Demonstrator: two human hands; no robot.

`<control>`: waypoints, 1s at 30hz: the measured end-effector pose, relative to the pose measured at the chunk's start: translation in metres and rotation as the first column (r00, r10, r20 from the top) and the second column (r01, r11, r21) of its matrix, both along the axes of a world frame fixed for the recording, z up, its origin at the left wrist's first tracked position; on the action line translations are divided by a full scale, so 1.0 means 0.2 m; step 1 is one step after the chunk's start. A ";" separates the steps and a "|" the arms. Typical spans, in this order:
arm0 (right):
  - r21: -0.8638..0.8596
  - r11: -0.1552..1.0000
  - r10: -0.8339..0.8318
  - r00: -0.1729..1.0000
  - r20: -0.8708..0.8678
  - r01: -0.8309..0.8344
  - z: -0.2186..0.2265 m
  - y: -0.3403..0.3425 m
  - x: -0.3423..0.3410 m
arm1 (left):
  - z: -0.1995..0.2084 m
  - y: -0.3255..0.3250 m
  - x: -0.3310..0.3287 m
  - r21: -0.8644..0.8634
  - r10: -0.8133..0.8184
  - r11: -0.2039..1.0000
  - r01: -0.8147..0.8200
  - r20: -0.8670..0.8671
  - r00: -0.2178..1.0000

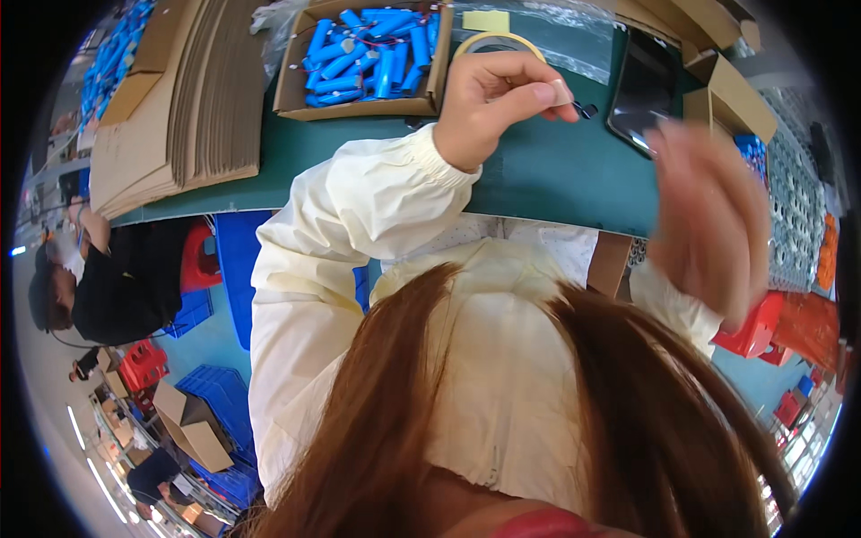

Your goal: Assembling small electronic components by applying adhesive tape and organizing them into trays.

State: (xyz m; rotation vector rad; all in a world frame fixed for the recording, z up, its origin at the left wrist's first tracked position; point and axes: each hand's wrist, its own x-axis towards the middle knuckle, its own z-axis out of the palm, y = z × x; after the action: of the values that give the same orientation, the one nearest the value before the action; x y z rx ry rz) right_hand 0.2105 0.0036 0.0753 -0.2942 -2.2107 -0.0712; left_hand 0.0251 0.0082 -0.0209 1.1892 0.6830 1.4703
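My left hand (502, 99) is over the green table, thumb and forefinger pinched together. A small black piece (585, 110) shows at its fingertips; it is too small to name. Close behind this hand lies a roll of yellowish tape (499, 40), partly hidden by it. My right hand (713, 215) is raised at the right, near the table's edge and the black phone-like device (644, 85). Motion smears its fingers, so whether it holds anything cannot be seen. A cardboard box (296, 114) of blue wrapped cells with thin wires (368, 58) stands left of my left hand.
Stacked flat cardboard (206, 108) is at the left of the green table (556, 179), with more blue cells (117, 54) beyond. Open cartons (740, 99) and grey trays (794, 197) line the right. A person in black (126, 278) sits at the far left.
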 end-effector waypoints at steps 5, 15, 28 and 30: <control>-0.445 0.895 -0.006 0.999 -0.047 -0.016 -0.18 0.26 -0.10 | -0.03 -0.03 -0.05 -0.032 -0.026 0.999 0.026 -0.016 1.000; -0.728 0.671 0.175 0.984 -0.026 -0.138 -0.38 0.38 -0.12 | -0.01 -0.02 -0.02 -0.191 0.114 0.971 -0.141 -0.142 0.983; -0.941 0.268 -0.025 0.975 -0.221 -0.207 -0.44 0.34 -0.12 | -0.04 -0.02 0.00 -0.124 0.214 0.958 -0.258 -0.287 0.934; -0.941 0.287 -0.038 0.979 -0.199 -0.180 -0.43 0.35 -0.12 | -0.04 -0.03 0.00 -0.097 0.236 0.957 -0.275 -0.296 0.926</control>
State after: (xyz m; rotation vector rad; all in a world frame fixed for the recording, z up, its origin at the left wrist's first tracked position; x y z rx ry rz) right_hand 0.1863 0.0740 -0.0116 -0.8213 -1.7799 1.3833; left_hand 0.0252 0.0027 -0.0291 1.2493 1.1545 1.4513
